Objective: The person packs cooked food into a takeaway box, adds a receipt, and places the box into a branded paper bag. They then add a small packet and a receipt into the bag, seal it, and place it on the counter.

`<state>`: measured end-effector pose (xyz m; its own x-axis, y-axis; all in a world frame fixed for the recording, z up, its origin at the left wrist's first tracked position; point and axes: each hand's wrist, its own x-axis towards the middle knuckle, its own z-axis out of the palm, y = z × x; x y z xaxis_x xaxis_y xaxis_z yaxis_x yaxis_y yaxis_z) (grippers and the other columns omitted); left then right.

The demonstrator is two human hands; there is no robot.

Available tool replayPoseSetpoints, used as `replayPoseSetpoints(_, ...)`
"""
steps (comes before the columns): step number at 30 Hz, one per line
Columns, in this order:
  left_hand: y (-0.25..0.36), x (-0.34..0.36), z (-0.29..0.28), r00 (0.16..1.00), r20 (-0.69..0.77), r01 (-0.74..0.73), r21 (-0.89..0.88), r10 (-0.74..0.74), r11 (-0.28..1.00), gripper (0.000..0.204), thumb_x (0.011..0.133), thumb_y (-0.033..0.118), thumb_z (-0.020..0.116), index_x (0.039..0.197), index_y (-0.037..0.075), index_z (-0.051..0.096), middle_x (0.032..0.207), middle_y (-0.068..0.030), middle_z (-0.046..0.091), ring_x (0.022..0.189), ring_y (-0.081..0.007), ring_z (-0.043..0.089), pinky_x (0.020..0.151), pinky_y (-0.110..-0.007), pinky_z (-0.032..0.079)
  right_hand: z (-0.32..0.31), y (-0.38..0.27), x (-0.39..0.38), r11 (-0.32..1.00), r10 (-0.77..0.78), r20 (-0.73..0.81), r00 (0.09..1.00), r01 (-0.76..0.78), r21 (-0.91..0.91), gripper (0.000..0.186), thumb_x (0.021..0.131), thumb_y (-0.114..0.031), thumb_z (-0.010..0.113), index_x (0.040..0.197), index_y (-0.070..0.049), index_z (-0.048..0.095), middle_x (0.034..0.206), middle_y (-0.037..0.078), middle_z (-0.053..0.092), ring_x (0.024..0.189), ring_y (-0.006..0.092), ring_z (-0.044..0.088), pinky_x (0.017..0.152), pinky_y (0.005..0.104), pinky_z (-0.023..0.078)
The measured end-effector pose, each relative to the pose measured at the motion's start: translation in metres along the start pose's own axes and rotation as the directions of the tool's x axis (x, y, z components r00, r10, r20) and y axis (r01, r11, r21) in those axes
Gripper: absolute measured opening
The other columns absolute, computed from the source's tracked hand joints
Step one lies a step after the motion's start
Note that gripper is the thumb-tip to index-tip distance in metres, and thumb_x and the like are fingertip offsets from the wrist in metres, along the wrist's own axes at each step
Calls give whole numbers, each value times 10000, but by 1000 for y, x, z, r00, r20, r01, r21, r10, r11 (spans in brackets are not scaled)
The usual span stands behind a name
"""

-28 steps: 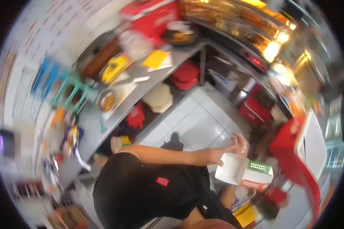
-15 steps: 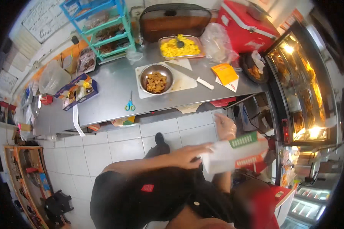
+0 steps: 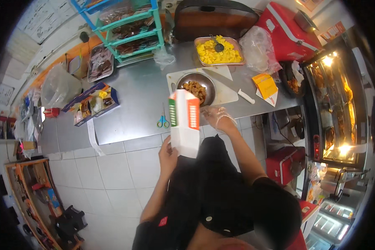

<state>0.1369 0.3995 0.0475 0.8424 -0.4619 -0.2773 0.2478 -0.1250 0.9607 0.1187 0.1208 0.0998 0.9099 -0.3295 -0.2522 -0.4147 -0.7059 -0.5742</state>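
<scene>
My left hand (image 3: 168, 155) grips a white cardboard food box (image 3: 186, 139) with green and orange printed side panels, held up in front of the counter edge. My right hand (image 3: 217, 118), in a clear plastic glove, is just right of the box with its fingers loosely apart and nothing visible in them. Beyond the box, a metal bowl (image 3: 210, 85) of brown food pieces (image 3: 196, 91) rests on a white cutting board (image 3: 228, 95); the box covers part of both. Blue-handled scissors (image 3: 163, 121) lie to the left, and a white-handled knife (image 3: 246, 96) lies on the right.
A tray of yellow food pieces (image 3: 216, 53) stands behind the board on the steel counter (image 3: 137, 91). Yellow packets (image 3: 265, 86) and a lit glass food cabinet (image 3: 333, 104) are at right. Tiered racks (image 3: 131, 35) and an open box of packets (image 3: 91, 104) stand at left.
The box has swung from the right to in front of the bowl and now points upward, still in my left hand. My body has turned toward the counter; my right hand came along.
</scene>
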Motion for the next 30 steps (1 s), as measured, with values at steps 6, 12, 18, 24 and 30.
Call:
replayPoseSetpoints(6, 9, 48, 15, 994, 66, -86, 50, 83, 995, 561, 897, -101, 493, 1451, -26, 444, 1246, -161, 658, 1092, -189, 654, 891, -290, 515, -7, 41, -34, 966, 228, 145, 963, -205, -158, 313, 933, -273, 541, 1185, -155, 684, 1138, 148, 694, 1061, 355, 652, 948, 442, 504)
replayPoseSetpoints(12, 21, 106, 124, 880, 466, 59, 88, -94, 994, 557, 909, -62, 482, 1462, -15, 425, 1239, -130, 640, 1033, -193, 654, 887, -293, 526, -11, 146, -143, 874, 473, 26, 881, -465, -145, 326, 936, -241, 511, 1207, -165, 676, 1129, 116, 706, 1073, 320, 658, 951, 426, 510)
replayPoseSetpoints(18, 1, 147, 238, 945, 310, 137, -76, -107, 988, 695, 983, 293, 551, 1548, 64, 217, 1447, -150, 460, 1298, -302, 482, 1137, -503, 348, 75, 303, -337, 560, 825, 20, 565, -813, -161, 301, 896, -193, 524, 1100, -88, 718, 1081, 154, 722, 976, 323, 706, 832, 437, 564)
replayPoseSetpoints(24, -65, -4, 395, 728, 599, -527, 179, 332, 831, 573, 936, 37, 509, 1482, 1, 339, 1518, -177, 375, 1382, -319, 382, 1180, -467, 269, 142, 380, -527, 492, 817, -47, 575, -652, 576, 311, 884, -261, 612, 1093, -62, 725, 1035, 173, 724, 975, 359, 686, 871, 451, 530)
replayPoseSetpoints(30, -91, -244, 585, -521, 713, -378, 301, -470, 875, 379, 1026, 248, 514, 1339, 38, 554, 1331, -103, 596, 1250, -211, 539, 1049, -374, 439, -108, 361, -660, 681, 654, -729, -202, -264, 683, 314, 928, -123, 631, 1229, -35, 654, 1121, 139, 708, 990, 232, 677, 873, 327, 529)
